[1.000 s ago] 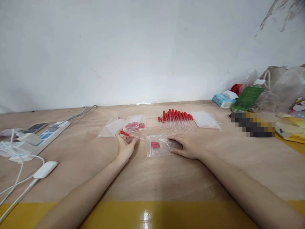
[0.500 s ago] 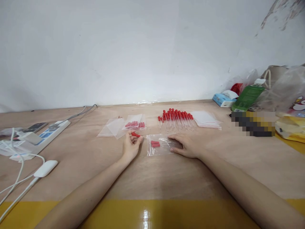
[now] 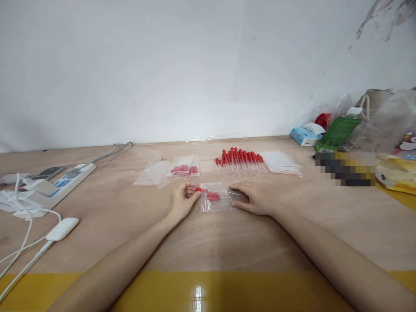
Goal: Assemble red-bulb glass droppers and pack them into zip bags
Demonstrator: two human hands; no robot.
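My left hand is at the mouth of a clear zip bag, thumb and fingertips at the bulb end of a dropper with a red bulb. Most of that dropper is inside the bag, slanting over other red-bulbed droppers that lie in it. My right hand rests over the bag's right end, thumb and forefinger apart, holding it against the table. Beyond the bag, several droppers lie in a row, red bulbs away from me and clear stems towards me.
Left of the row are clear bags and a bag with red bulbs. A stack of white-looking bags lies right. A power strip with cables is far left; a green bottle and tissue pack stand right.
My left hand has moved right and slid the dropper it held into the bag's mouth. The droppers inside have shifted slightly. My right hand has stayed in place.
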